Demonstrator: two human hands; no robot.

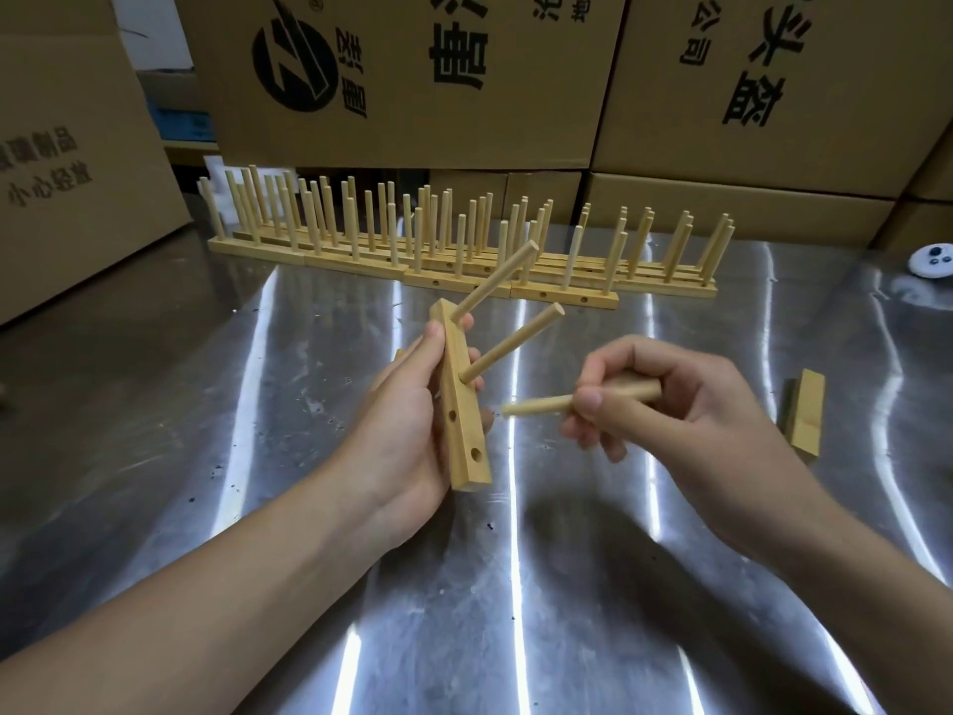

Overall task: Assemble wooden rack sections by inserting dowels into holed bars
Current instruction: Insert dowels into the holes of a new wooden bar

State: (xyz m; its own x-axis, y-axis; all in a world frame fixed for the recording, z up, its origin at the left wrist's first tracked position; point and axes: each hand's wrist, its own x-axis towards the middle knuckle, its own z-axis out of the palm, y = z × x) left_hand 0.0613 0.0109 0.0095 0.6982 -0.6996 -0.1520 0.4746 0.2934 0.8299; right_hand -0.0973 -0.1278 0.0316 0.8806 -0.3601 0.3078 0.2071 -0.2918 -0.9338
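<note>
I see big brown cardboard boxes stacked behind the table. They are shut, so I cannot tell what is inside them. They have black print on their flat sides.

My left hand is curled around the holed bar and holds it up over the table, tipped a little. The bar is a long square stick of pale, smooth wood. Two round dowels are stuck in its top part and point up and to the right. Two round holes lower down on the bar are open.

My right hand has its fingers bent, and they pinch a loose dowel. It lies almost flat. Its tip is just beside the bar, near the holes, but not in one. I see more round wood inside that fist, but I cannot tell how much.

The table is shiny grey metal with bright stripes of light on it. At its far side stand the finished rack sections in rows, flat bars with many thin sticks poking up. Some plain wood bars lie to the right, and a small white round thing sits far right.
</note>
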